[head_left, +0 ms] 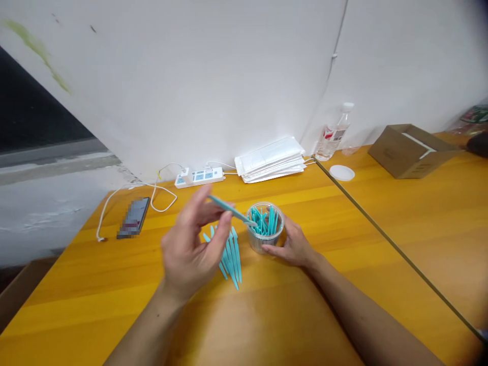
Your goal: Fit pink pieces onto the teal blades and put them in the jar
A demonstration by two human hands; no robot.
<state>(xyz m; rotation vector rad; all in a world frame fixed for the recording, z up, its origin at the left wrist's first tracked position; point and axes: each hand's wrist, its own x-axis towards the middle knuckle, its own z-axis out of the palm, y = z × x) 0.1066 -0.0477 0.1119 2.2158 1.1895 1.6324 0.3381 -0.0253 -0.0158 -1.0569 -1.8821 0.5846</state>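
A thin teal plastic stick [232, 209] with a pointed end is pinched between the thumb and fingers of my left hand [196, 244]. Its far tip reaches over the rim of a clear round plastic jar [263, 245]. My right hand [293, 244] wraps round the jar's right side, with the thumb at the front and the other fingers partly hidden behind. Inside the jar stand several teal sticks [267, 221] of the same colour. Beneath and beside my left hand, several more teal sticks [233, 256] lie fanned out on the wooden table [267, 315], partly covered by the hand.
Along the wall are a power strip [202, 176] with white cables, a stack of white packets [270, 160] and a plastic bottle [335, 133]. A round white lid [342, 173] and an open cardboard box [409, 152] sit to the right. A phone [133, 217] lies at left.
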